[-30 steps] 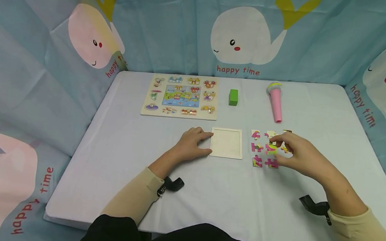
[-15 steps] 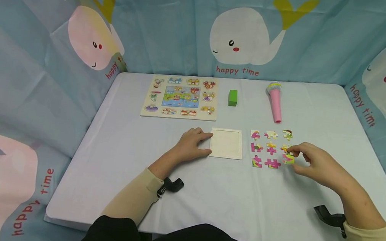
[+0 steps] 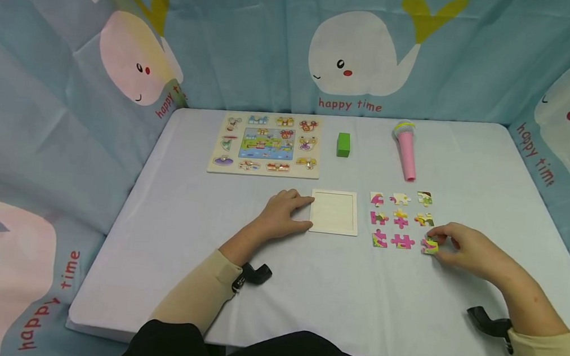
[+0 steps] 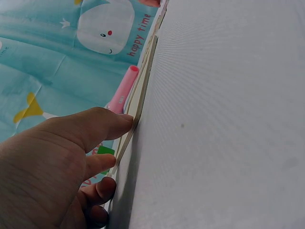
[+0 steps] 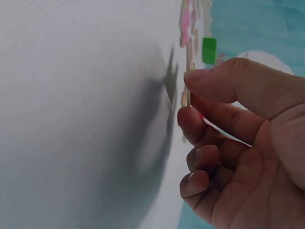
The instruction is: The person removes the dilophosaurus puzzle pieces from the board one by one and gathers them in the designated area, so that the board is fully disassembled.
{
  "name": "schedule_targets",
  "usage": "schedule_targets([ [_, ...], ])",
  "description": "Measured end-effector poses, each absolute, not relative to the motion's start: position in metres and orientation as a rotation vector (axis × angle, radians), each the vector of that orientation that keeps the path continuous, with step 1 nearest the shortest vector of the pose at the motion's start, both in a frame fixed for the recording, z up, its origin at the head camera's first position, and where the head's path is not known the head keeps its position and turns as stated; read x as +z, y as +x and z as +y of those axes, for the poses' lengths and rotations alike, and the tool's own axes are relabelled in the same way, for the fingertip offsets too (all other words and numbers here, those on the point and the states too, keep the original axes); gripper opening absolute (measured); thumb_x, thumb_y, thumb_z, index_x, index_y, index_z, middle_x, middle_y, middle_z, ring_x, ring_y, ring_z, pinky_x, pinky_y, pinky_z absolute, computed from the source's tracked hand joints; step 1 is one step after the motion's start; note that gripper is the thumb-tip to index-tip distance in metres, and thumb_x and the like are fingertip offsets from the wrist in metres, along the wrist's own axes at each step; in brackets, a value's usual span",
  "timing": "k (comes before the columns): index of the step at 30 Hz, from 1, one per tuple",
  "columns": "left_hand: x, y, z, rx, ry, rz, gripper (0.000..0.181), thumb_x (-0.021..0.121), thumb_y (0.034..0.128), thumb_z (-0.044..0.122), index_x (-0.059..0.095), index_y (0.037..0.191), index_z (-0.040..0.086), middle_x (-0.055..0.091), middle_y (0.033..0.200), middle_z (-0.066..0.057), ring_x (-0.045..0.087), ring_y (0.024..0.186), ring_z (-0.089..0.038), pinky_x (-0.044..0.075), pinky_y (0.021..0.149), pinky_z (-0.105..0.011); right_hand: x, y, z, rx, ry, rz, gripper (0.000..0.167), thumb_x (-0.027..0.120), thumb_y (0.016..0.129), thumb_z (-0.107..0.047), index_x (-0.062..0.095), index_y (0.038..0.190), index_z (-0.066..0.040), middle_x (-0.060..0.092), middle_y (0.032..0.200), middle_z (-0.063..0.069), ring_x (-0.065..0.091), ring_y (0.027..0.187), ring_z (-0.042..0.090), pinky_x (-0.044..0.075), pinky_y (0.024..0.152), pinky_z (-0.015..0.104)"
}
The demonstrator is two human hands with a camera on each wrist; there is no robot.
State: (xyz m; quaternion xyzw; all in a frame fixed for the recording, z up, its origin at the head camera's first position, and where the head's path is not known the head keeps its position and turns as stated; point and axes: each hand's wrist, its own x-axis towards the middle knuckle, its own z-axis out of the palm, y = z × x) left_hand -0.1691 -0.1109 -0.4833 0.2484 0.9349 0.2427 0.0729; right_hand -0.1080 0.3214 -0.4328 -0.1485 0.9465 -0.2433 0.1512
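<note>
In the head view my left hand [image 3: 282, 214] touches the left edge of a shallow wooden puzzle frame [image 3: 334, 212] with thumb and index finger spread along it. The left wrist view shows the thumb tip against the frame's edge [image 4: 143, 90]. My right hand [image 3: 472, 251] pinches a pink, yellow and green jigsaw piece [image 3: 430, 246] at the lower right of the piece group. In the right wrist view that jigsaw piece [image 5: 188, 98] appears edge-on between thumb and index finger, just off the cloth. Several other jigsaw pieces [image 3: 400, 222] lie in rows between frame and right hand.
Behind the frame lie a wooden peg puzzle board [image 3: 215, 163], a green block [image 3: 343, 144] and a pink toy microphone [image 3: 407, 155]. A white cloth covers the table [image 3: 175, 151]. A whale-print curtain [image 3: 256, 40] hangs along the back and sides.
The right hand carried the piece rightward from the middle of the group, then toward me to the row's lower right end, lowering it close to the table. The left hand stayed at the frame.
</note>
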Motion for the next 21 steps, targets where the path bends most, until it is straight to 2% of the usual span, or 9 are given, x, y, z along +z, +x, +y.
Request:
schedule_targets([
  [16,-0.4866,-0.1719,-0.1135,0.737,0.749,2.799,0.064,0.076,0.0904,0.042,0.059,0.147,0.018,0.051,0.099,0.002,0.042,0.089,-0.018,0.035,0.080,-0.036,-0.4406,-0.1121,0.3152,-0.675,-0.440,2.746,0.040,0.078,0.079,-0.003,0.066,0.116,0.007,0.058,0.094,0.008,0.049,0.083,0.025,0.045,0.068,0.037],
  [21,-0.4893,-0.1729,-0.1139,0.769,0.731,2.786,0.063,0.076,0.0911,0.040,0.058,0.148,0.017,0.049,0.098,0.001,0.041,0.089,-0.019,0.034,0.081,-0.037,-0.4348,-0.1142,0.3115,-0.663,-0.378,2.708,0.055,0.078,0.079,-0.006,0.056,0.127,0.011,0.056,0.096,0.010,0.049,0.084,0.026,0.044,0.069,0.038],
])
